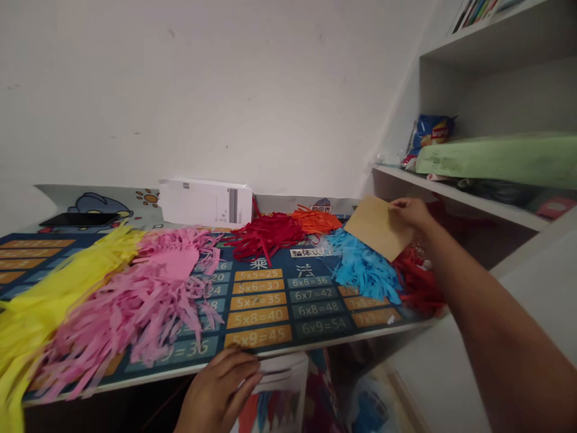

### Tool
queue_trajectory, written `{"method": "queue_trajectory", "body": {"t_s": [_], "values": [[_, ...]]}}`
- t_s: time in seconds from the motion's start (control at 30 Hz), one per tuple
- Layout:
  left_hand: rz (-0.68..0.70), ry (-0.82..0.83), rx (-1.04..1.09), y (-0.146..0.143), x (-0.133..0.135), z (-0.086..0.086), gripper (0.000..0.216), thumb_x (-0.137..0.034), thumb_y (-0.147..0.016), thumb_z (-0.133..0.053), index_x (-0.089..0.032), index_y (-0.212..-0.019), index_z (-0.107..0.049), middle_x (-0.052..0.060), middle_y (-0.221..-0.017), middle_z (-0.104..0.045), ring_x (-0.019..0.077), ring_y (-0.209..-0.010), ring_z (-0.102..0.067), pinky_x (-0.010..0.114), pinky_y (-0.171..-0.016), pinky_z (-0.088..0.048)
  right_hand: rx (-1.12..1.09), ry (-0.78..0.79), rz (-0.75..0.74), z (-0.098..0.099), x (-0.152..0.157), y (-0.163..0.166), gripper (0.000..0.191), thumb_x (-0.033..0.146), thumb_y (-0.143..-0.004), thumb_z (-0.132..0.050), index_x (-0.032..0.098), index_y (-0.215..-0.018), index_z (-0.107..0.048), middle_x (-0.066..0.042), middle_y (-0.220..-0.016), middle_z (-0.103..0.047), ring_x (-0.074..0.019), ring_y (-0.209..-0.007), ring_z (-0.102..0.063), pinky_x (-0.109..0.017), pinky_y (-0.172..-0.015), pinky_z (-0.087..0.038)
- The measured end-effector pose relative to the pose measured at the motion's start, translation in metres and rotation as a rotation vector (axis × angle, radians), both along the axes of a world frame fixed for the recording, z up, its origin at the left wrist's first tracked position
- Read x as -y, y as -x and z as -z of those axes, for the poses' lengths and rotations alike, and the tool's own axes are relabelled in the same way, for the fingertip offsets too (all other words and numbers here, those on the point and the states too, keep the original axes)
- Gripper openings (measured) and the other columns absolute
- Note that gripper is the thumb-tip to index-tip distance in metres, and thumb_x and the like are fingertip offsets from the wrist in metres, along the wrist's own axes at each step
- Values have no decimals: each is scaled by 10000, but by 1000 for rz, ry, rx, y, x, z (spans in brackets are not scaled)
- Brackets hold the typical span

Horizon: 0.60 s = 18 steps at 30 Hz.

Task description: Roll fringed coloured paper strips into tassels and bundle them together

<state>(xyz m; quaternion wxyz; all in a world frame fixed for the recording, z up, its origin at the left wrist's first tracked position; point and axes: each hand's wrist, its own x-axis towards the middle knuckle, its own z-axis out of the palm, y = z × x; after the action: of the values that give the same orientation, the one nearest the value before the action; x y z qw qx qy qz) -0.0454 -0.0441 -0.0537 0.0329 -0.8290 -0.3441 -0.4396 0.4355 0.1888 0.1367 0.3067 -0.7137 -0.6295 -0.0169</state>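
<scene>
My right hand (pixel 412 211) reaches far to the right and pinches a tan sheet of paper (pixel 377 227) above the blue paper strips (pixel 360 267) and the red strips (pixel 419 282). My left hand (pixel 219 388) lies at the table's front edge with its fingers resting on a white booklet (pixel 282 376) held just below the edge. The table is covered by a multiplication-table mat (pixel 270 300). Piles of cut paper strips lie on it: yellow (pixel 49 282), pink (pixel 139 294), dark red (pixel 265 234) and orange (pixel 315 219).
A white box (pixel 205 203) leans against the back wall, with a black phone (pixel 79 219) at the far left. Shelves at the right hold a green folder (pixel 496 157) and a crisp bag (pixel 430 135). Colourful items lie under the table (pixel 360 403).
</scene>
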Motion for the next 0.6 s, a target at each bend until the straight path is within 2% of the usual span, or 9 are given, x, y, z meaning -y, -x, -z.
{"method": "queue_trajectory", "body": {"t_s": [0.1,0.17,0.23,0.3,0.37,0.4,0.5,0.53,0.6], "values": [[-101,-12,0,1,-5,-11,267,-361,-927,-629,-230,-1149,-699,48,-1003,-781,195,-910,-730,283,-808,-597,11,20,-89,-36,23,31,202,238,-803,-686,119,-952,-755,-108,-888,-758,-186,-750,-623,-293,-683,-434],[-151,16,87,-5,-15,-32,339,-369,-916,-642,-231,-1225,-661,66,-1080,-765,213,-975,-716,331,-874,-581,32,32,-248,-51,49,66,239,314,-770,-724,165,-952,-770,-67,-903,-767,-190,-787,-644,-286,-716,-450],[-161,79,214,-17,-29,-62,380,-380,-897,-663,-244,-1251,-643,74,-1161,-739,237,-1076,-684,394,-974,-539,92,39,-504,-56,80,108,263,383,-770,-704,193,-936,-779,-52,-893,-770,-206,-802,-660,-300,-728,-470],[-157,170,384,-32,-43,-94,687,-440,-739,-810,-215,-1346,-578,126,-1364,-629,316,-1275,-570,479,-1100,-439,134,75,-724,-54,110,150,261,409,-807,-650,213,-918,-782,-42,-899,-772,-211,-818,-675,-308,-731,-484],[-33,340,560,-45,-53,-118,909,-401,-609,-898,-208,-1411,-517,141,-1420,-584,331,-1290,-558,458,-1096,-444,144,116,-866,-47,134,183,254,414,-837,-611,236,-904,-780,-25,-913,-773,-206,-822,-687,-306,-723,-495],[38,456,639,-49,-55,-125,887,-386,-593,-904,-203,-1383,-545,138,-1355,-634,324,-1213,-614,430,-1025,-500,136,131,-909,-44,142,195,249,411,-840,-605,248,-911,-779,-17,-912,-772,-202,-815,-692,-305,-715,-503],[184,749,839,-50,-51,-131,480,-406,-688,-829,-154,-1078,-707,102,-1015,-765,259,-886,-724,331,-752,-579,68,99,-937,-35,153,207,262,429,-811,-644,277,-982,-770,-12,-929,-768,-209,-810,-701,-329,-737,-541],[204,791,909,-46,-48,-129,392,-413,-712,-809,-145,-984,-720,87,-933,-771,239,-813,-726,312,-704,-575,40,48,-897,-33,153,204,285,446,-800,-661,286,-1011,-764,-19,-972,-765,-227,-851,-704,-360,-782,-551],[237,793,1059,-36,-44,-125,352,-405,-702,-821,-143,-912,-716,63,-862,-775,209,-737,-724,298,-680,-577,-40,-88,-752,-29,152,194,350,490,-784,-683,298,-1070,-742,-41,-1072,-750,-280,-963,-696,-454,-898,-540]]}}
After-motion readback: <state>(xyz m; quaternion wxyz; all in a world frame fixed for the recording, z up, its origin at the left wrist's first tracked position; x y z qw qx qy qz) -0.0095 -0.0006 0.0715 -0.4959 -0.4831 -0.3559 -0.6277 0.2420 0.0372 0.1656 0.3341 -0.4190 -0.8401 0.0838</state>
